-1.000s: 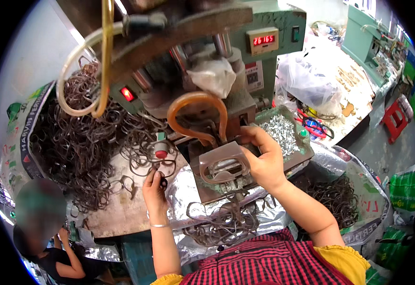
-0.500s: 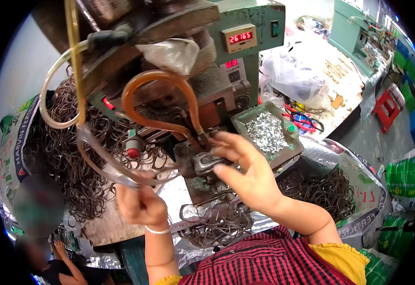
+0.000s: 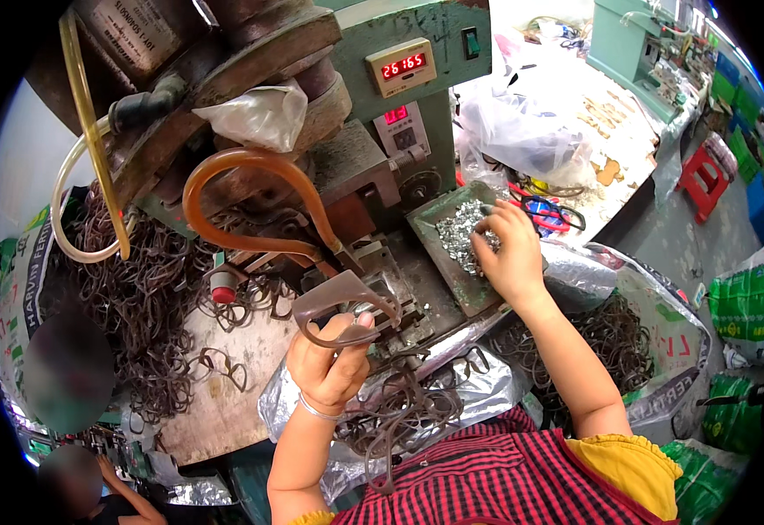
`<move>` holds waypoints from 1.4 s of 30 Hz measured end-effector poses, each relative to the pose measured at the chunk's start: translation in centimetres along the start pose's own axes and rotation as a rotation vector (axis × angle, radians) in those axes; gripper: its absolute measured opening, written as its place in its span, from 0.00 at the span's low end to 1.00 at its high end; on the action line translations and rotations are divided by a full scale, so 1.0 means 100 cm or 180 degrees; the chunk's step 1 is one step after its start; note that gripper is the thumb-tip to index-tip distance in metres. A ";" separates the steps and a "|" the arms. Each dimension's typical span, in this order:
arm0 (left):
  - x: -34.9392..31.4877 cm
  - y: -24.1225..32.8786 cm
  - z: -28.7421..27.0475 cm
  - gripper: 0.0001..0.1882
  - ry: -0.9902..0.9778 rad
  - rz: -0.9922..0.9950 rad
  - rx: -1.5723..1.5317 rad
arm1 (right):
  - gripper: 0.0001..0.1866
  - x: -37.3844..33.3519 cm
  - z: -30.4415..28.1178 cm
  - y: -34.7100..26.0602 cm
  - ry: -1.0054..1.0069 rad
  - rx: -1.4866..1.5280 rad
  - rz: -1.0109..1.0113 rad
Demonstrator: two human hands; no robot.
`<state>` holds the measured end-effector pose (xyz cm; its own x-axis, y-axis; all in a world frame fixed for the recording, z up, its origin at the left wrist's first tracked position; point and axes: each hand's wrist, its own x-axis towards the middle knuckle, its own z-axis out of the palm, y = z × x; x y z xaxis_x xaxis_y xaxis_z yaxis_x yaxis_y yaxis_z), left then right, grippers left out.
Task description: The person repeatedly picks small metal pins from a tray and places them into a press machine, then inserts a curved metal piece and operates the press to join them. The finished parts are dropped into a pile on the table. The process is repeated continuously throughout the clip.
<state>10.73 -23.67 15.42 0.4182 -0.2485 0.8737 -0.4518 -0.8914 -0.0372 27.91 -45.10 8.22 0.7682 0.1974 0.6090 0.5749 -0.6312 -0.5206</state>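
Note:
A brown, flat strap bent into a loop (image 3: 316, 306) is pinched in my left hand (image 3: 329, 363), in front of the machine's metal work point (image 3: 390, 289). My right hand (image 3: 515, 258) reaches over a green metal tray (image 3: 439, 254) at the machine's right side. Its fingers are bent and apart, with the tips at a heap of small silver metal pieces (image 3: 459, 232) in that tray. No piece shows clearly between thumb and fingers.
The green press (image 3: 355, 114) carries a thick orange tube (image 3: 216, 166) and a red button (image 3: 223, 289). Brown straps pile up at left (image 3: 146, 306), under my hands (image 3: 408, 402), and in a sack (image 3: 605, 350) at right. A red stool (image 3: 705, 184) stands beyond.
My right hand has left the machine's work point and moved right to the tray of metal pieces. My left hand has carried the brown strap rightward, nearer the work point. The view has shifted.

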 end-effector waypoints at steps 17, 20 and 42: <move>-0.041 0.002 -0.066 0.11 -0.0041 -0.1238 0.1615 | 0.07 -0.025 -0.010 0.022 0.0248 0.0922 0.0552; -0.077 -0.057 -0.118 0.05 0.0412 -0.2452 0.2304 | 0.08 -0.024 -0.022 0.017 0.0000 0.0991 0.0735; -0.164 -0.099 -0.126 0.10 0.0986 -0.4435 -0.0797 | 0.09 -0.052 -0.063 -0.006 0.0015 0.1053 0.0608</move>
<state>-1.58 -6.05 7.52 0.4554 0.8681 0.1978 0.0352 -0.2396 0.9702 21.85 -50.47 9.11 0.8694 0.0957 0.4848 0.4820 -0.3799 -0.7895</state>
